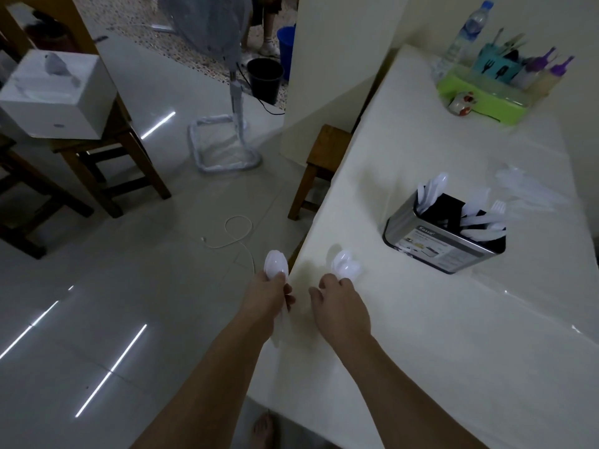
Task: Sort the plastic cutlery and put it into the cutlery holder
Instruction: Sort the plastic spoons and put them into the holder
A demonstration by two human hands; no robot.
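White plastic spoons fill both of your hands. Your left hand is at the desk's near-left edge, partly over the floor, and its fingers are curled around a stack of spoons; the bowls stand up above your knuckles and the handles come out below your palm. Your right hand is just beside it, over the desk, with the back of the hand turned up to the camera. Its fingers pinch a second bunch of spoons, whose bowls point away from you and fan out a little. Both forearms reach forward from the bottom of the view, almost parallel, and the two hands are near each other but not touching.

The cutlery holder is a metal box with a printed label and dark compartments inside. It stands on the desk, further away and to the right of your right hand. White spoons stand in its left compartment, and white forks and other pieces lean in the right compartments. Behind the holder, more loose cutlery lies on the desk, blurred, so I cannot tell the kinds.

At the far end of the desk there is a green tray with a water bottle. On the floor to the left stands a fan.
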